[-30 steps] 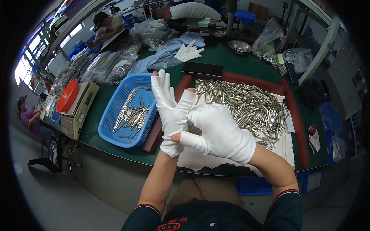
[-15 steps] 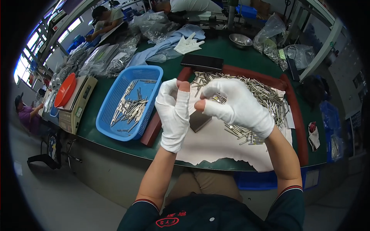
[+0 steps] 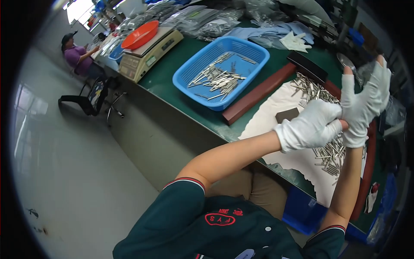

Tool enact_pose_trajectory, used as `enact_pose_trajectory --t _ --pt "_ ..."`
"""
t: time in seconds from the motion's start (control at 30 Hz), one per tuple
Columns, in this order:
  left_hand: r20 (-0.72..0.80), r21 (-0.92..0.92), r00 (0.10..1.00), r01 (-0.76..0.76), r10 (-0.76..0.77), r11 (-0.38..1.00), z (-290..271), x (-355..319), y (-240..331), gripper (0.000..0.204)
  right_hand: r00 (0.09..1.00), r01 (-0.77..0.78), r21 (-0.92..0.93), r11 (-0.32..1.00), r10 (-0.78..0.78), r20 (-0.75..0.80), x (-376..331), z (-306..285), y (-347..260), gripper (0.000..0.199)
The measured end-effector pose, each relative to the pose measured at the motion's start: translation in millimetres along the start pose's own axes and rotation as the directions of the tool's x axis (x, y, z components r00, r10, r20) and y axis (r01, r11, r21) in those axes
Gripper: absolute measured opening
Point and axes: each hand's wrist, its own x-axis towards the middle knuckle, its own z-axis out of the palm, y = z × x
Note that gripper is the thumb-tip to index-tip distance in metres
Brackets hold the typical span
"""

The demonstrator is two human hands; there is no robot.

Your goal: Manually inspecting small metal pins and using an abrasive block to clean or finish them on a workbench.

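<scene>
Gloves were our concern: our left hand (image 3: 308, 129) pinched the white glove's cuff (image 3: 354, 139) on our open right hand (image 3: 366, 101), mid-right of frame above the metal pins (image 3: 332, 153); best tugged evenly.

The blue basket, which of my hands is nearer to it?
Left. The left hand is over the white sheet just right of the blue basket; the right hand is raised farther right, its cuff gripped by the left.

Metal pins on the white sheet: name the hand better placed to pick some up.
Probably the left hand: it sits low over the metal pins, though it grips the right hand at the glove cuff; that hand points upward, fingers spread.
</scene>
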Motion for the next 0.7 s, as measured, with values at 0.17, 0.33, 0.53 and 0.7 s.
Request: enact_pose_trajectory --t 0.17,0.33,0.53,0.7 --pt "0.150 0.066 0.980 -0.141 0.130 0.988 18.7 -10.6 7.1 0.020 0.998 -0.049 0.106 0.993 0.053 -0.029 10.7 -10.4 11.9 0.054" --pt "0.071 -0.111 0.987 -0.137 0.145 0.984 25.1 4.7 11.1 0.016 0.848 -0.518 0.642 0.565 0.239 0.473 -2.8 7.2 29.5 0.049" --pt "0.028 0.008 0.978 0.209 -0.209 0.978 -0.7 -0.2 -7.7 0.028 0.591 -0.389 0.510 -0.767 0.216 0.777 2.5 -13.7 17.3 0.066" --pt "0.032 -0.167 0.999 -0.012 0.018 0.986 18.4 -4.0 -7.7 0.019 0.687 -0.075 0.093 -0.993 0.016 0.726 -17.1 -5.4 18.9 0.076"
